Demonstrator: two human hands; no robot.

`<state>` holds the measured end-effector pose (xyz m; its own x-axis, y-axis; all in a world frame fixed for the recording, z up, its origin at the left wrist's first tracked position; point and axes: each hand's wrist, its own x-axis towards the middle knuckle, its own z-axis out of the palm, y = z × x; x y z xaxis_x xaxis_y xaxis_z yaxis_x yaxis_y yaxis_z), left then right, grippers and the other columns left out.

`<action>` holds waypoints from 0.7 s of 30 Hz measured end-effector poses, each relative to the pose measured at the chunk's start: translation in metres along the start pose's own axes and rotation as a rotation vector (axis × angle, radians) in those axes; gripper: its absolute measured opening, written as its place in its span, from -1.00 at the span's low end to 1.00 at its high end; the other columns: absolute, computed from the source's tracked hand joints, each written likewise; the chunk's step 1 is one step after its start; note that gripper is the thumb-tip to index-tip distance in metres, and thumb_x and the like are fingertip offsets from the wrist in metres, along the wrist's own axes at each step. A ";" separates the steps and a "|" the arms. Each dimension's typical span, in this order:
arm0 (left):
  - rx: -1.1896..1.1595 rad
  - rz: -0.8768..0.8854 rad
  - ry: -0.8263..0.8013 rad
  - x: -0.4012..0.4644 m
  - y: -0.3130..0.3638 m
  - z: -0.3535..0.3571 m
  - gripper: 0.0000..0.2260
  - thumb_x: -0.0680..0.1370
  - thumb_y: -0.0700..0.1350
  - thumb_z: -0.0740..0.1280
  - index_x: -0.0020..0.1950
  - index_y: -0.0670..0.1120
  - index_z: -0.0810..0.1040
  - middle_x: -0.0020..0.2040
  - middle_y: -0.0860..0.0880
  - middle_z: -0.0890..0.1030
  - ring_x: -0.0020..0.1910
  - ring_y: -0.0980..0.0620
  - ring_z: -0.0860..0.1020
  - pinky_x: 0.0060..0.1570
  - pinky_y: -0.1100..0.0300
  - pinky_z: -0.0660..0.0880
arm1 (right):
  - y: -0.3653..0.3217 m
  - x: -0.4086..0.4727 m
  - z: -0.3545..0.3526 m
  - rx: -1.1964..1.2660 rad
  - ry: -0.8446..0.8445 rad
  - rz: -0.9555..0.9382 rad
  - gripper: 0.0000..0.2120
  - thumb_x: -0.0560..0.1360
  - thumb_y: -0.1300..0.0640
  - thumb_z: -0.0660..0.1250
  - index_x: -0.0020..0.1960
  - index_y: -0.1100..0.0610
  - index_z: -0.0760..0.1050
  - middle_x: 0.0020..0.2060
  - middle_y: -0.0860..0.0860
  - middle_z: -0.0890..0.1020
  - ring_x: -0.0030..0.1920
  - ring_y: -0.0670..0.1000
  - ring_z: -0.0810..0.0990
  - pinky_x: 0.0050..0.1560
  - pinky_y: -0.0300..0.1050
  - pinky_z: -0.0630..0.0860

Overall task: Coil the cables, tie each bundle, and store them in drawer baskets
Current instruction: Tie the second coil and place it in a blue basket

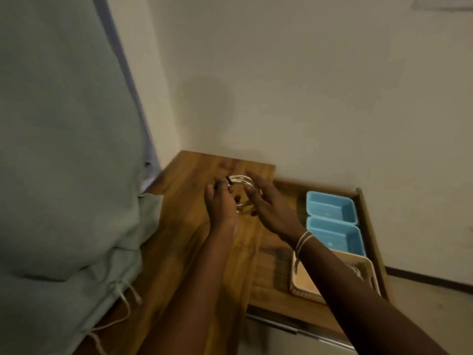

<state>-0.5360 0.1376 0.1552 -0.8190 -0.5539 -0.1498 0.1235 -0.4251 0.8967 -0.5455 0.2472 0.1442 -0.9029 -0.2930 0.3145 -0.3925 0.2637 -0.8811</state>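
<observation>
Both hands (221,203) (266,203) around white cable coil (239,181), left pinching.

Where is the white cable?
The cable is coiled between the left hand and right hand, above the wooden top, left of the blue baskets.

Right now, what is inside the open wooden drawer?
The open wooden drawer holds two light blue plastic trays and a beige woven basket; the right forearm covers part of the basket.
</observation>
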 end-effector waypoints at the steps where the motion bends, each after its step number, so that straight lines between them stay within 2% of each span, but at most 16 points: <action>1: 0.029 -0.015 -0.019 0.001 -0.017 0.010 -0.94 0.64 -0.13 0.23 0.04 -0.04 0.49 -0.08 -0.03 0.58 -0.10 0.02 0.56 -0.15 0.09 0.52 | 0.013 -0.002 -0.014 0.004 0.021 0.043 -0.61 0.66 -0.06 0.18 0.47 -0.06 0.38 0.20 -0.03 0.57 0.03 -0.02 0.64 -0.04 0.00 0.65; 5: 0.282 0.059 -0.118 0.001 -0.079 0.065 -0.91 0.55 -0.14 0.33 -0.15 -0.02 0.55 -0.16 -0.04 0.63 -0.16 -0.01 0.57 -0.25 0.12 0.48 | 0.079 0.000 -0.081 0.051 0.254 0.196 -0.74 0.61 0.01 0.31 0.27 0.02 0.54 0.05 0.04 0.68 -0.16 0.08 0.69 -0.17 0.08 0.67; 8: 0.535 0.080 -0.275 0.010 -0.133 0.113 -0.94 0.54 -0.14 0.36 -0.11 -0.02 0.61 -0.12 -0.01 0.68 -0.12 0.02 0.63 -0.20 0.15 0.57 | 0.133 0.002 -0.137 0.010 0.393 0.334 -0.86 0.57 0.07 0.36 0.10 0.06 0.50 -0.08 0.11 0.69 -0.22 0.12 0.70 -0.29 0.03 0.66; 10: 0.670 0.055 -0.386 0.022 -0.175 0.145 -0.95 0.53 -0.14 0.38 -0.09 -0.02 0.63 -0.12 0.03 0.68 -0.12 0.04 0.65 -0.13 0.06 0.65 | 0.176 0.002 -0.169 0.008 0.418 0.424 -0.88 0.56 0.08 0.37 0.04 0.08 0.48 -0.12 0.13 0.69 -0.25 0.13 0.70 -0.30 0.01 0.65; 13: 0.795 -0.014 -0.519 0.038 -0.235 0.180 -0.90 0.48 -0.05 0.44 -0.03 0.00 0.64 -0.10 0.04 0.70 -0.14 0.06 0.69 -0.12 -0.04 0.67 | 0.231 0.006 -0.205 -0.025 0.465 0.545 -0.88 0.54 0.09 0.41 0.00 0.11 0.51 -0.12 0.12 0.69 -0.28 0.05 0.68 -0.34 -0.18 0.60; 16: 0.863 -0.151 -0.567 0.046 -0.295 0.205 -0.79 0.41 -0.16 0.53 -0.01 -0.02 0.60 -0.05 -0.02 0.70 -0.11 0.01 0.69 -0.07 -0.03 0.66 | 0.281 0.009 -0.228 -0.071 0.503 0.662 -0.89 0.52 0.13 0.43 -0.09 0.13 0.52 -0.19 0.06 0.65 -0.31 -0.06 0.59 -0.40 -0.39 0.45; 18: 0.843 -0.269 -0.548 0.051 -0.330 0.214 -0.78 0.40 -0.25 0.53 -0.04 -0.03 0.59 -0.06 -0.08 0.70 -0.11 -0.05 0.70 -0.05 -0.07 0.66 | 0.314 0.007 -0.234 -0.125 0.480 0.737 -0.90 0.52 0.10 0.42 -0.09 0.12 0.53 -0.20 0.03 0.63 -0.25 -0.04 0.58 -0.29 -0.31 0.47; 21: 0.808 -0.411 -0.464 0.053 -0.373 0.217 -0.78 0.43 -0.31 0.51 0.02 -0.17 0.59 0.01 -0.20 0.68 -0.06 -0.12 0.68 -0.01 -0.14 0.64 | 0.357 0.000 -0.235 -0.215 0.378 0.873 -0.84 0.53 0.12 0.37 0.00 0.21 0.60 -0.09 0.12 0.69 -0.09 0.10 0.64 -0.04 -0.04 0.58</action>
<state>-0.7468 0.4221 -0.0972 -0.8704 -0.0681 -0.4877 -0.4913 0.1857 0.8510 -0.7263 0.5573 -0.0874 -0.8733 0.3892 -0.2930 0.4515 0.4210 -0.7867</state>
